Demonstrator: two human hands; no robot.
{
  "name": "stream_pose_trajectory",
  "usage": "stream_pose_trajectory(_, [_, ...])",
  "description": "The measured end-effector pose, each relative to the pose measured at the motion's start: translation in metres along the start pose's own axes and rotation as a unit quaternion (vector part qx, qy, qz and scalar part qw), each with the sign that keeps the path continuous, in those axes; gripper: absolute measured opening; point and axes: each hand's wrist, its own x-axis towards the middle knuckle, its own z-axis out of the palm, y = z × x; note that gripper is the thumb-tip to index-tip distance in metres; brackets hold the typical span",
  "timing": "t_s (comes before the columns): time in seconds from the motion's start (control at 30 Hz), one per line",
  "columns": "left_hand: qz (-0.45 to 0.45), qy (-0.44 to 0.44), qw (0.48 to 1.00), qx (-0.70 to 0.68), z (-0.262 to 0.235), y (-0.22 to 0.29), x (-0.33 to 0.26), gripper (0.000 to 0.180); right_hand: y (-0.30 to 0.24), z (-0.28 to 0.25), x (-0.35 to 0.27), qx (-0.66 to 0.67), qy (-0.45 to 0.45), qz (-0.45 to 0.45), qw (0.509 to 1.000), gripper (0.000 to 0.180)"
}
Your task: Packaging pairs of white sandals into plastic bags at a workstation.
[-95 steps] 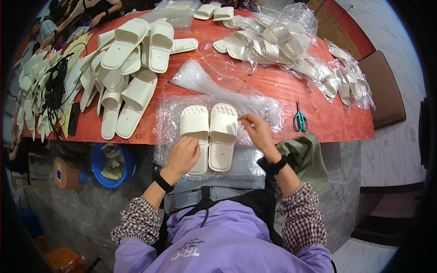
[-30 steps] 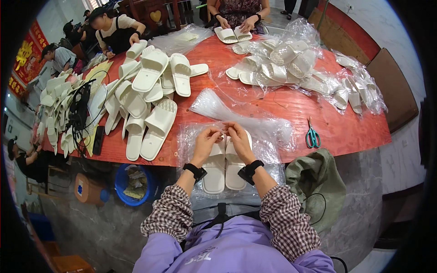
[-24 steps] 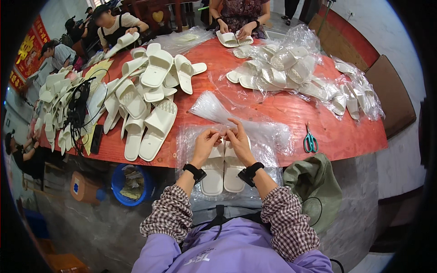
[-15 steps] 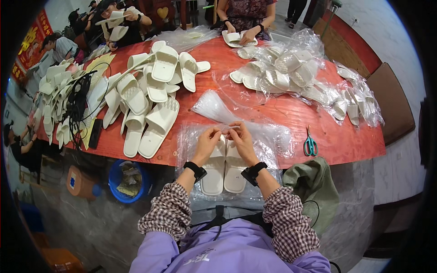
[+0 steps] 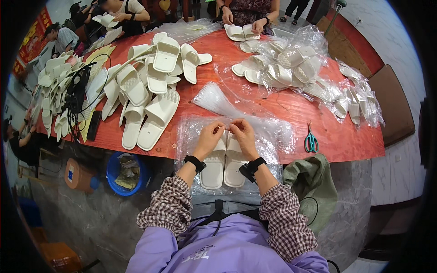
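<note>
A pair of white slippers lies side by side on a clear plastic bag at the near edge of the red table. My left hand and my right hand rest on the slippers' far ends. Their fingertips meet above the pair and pinch something small that I cannot make out. Just beyond my hands lies a bundle of thin clear plastic ties.
Loose white slippers are heaped on the table's left. Bagged slippers pile up at the right. Teal scissors lie right of my hands. A green bag hangs off the edge. A blue bucket stands below. Other people work across the table.
My hands moved from the slippers' sides to their far ends and came together, fingertips pinching. Since then they have stayed there; only my head shifted slightly.
</note>
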Motion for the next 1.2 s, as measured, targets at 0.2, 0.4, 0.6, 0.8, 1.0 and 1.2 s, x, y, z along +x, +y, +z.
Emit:
stream_pose_trajectory(0.2, [0.006, 0.003, 1.0, 0.023, 0.0, -0.004, -0.001, 0.017, -0.006, 0.001, -0.002, -0.033, -0.004, 0.054, 0.998, 0.012])
stream_pose_trajectory(0.4, [0.025, 0.01, 0.999, 0.023, 0.003, -0.006, -0.002, 0.016, -0.003, -0.001, -0.001, -0.055, -0.018, 0.052, 0.997, 0.012])
stream_pose_trajectory(0.6, [0.037, 0.02, 0.999, 0.009, 0.004, -0.005, -0.002, 0.015, -0.004, -0.001, -0.001, -0.051, -0.024, 0.051, 0.997, 0.011])
stream_pose_trajectory(0.8, [0.03, 0.017, 0.999, 0.012, 0.002, -0.004, -0.004, 0.013, -0.006, 0.002, -0.001, -0.042, -0.041, 0.047, 0.997, 0.011])
stream_pose_trajectory(1.0, [0.007, -0.016, 0.998, 0.055, 0.0, -0.005, -0.004, 0.013, 0.002, -0.003, 0.004, -0.092, -0.057, 0.033, 0.994, 0.008])
stream_pose_trajectory(1.2, [0.034, 0.001, 0.997, 0.07, 0.002, -0.008, -0.004, 0.013, 0.007, 0.0, 0.003, -0.138, -0.069, -0.001, 0.988, 0.008])
